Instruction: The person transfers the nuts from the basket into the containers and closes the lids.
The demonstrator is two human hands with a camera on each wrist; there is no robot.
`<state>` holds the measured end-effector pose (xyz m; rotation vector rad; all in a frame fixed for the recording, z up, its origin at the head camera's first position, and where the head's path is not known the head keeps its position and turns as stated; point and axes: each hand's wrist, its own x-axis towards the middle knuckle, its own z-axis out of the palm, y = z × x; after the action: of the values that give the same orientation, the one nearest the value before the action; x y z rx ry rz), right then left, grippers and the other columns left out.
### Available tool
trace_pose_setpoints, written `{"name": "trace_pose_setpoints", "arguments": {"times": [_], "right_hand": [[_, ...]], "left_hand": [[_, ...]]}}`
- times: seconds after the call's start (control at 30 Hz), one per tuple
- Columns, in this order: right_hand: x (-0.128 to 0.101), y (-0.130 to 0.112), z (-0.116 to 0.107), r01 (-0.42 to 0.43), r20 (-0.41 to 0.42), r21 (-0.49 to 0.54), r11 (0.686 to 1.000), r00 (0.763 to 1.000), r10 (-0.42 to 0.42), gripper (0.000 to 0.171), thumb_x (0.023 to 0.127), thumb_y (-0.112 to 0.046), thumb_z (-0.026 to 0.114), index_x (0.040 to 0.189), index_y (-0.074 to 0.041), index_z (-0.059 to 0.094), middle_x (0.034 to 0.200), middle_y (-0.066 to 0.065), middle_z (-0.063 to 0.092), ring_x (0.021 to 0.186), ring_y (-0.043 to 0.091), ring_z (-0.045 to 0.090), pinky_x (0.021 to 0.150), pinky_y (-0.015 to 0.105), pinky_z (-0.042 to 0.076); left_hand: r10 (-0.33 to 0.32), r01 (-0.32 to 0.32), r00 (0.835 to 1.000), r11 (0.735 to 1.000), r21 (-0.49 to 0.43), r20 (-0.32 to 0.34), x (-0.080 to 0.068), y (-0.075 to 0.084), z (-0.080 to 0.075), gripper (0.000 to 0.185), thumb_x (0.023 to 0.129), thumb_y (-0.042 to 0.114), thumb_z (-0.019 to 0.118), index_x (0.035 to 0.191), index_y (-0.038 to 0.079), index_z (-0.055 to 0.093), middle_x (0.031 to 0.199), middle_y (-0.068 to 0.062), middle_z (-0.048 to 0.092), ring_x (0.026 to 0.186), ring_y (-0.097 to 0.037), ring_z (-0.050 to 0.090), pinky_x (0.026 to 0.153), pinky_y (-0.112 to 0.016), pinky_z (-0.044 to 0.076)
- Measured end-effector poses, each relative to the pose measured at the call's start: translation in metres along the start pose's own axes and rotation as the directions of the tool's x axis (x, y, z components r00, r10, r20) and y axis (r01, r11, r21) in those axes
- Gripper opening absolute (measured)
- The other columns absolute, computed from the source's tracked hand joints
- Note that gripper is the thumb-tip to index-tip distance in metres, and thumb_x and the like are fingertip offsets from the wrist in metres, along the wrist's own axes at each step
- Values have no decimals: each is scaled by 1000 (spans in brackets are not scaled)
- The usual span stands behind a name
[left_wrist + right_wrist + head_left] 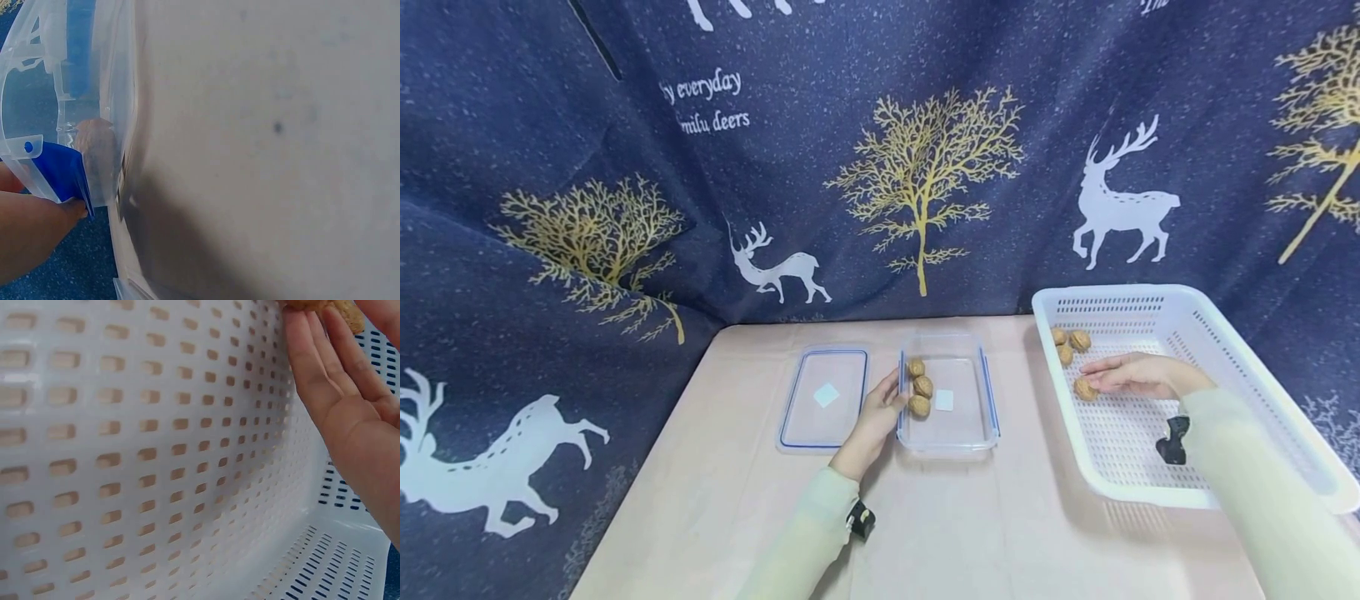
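Note:
A clear container sits mid-table with three walnuts in its left half. My left hand grips its left rim; in the left wrist view a fingertip presses the blue clip, and one walnut shows through the wall. My right hand reaches into the white basket and pinches a walnut lying on its floor. The right wrist view shows that walnut between the fingers and thumb.
The container's lid lies flat just left of it. Three more walnuts sit in the basket's far left corner. A dark blue cloth with deer and trees hangs behind and to the left of the table.

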<state>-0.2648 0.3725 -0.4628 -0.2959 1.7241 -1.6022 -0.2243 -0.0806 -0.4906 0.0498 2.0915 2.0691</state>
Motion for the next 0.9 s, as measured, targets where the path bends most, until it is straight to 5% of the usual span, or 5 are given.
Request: {"name": "trace_pose_setpoints", "arguments": {"times": [0.13,0.37,0.6,0.9], "right_hand": [[1,3,0,19,42,6,1000,999,-19,45,98,6,41,138,23,26,124,4,64,114,13,60,101,24,46],[3,7,-1,-19,-27,-112,994,1000,16,45,97,0,49,136,18,37,121,-2,65,111,7,59,96,17,46],[2,7,-2,-26,-35,-55,998,999,24,39,97,1,49,133,16,44,119,1,66,110,9,61,97,21,48],[-1,3,0,-47,-149,-41,998,988,41,39,96,-1,52,131,16,46,116,0,68,107,8,62,97,22,49]], "left_hand": [[2,-2,1000,1000,-2,-3,-1,0,0,54,97,1,47,149,1,29,154,-20,28,141,-35,26,116,-44,26],[3,-3,1000,1000,3,1,0,0,0,55,97,1,46,149,0,28,154,-20,27,141,-36,27,115,-44,27],[-3,3,1000,1000,1,-3,0,-1,0,55,97,0,47,149,1,29,154,-19,27,141,-35,28,115,-43,27],[-5,5,1000,1000,4,1,1,-1,-1,55,97,0,46,149,0,28,154,-21,27,141,-35,27,115,-43,26]]}}
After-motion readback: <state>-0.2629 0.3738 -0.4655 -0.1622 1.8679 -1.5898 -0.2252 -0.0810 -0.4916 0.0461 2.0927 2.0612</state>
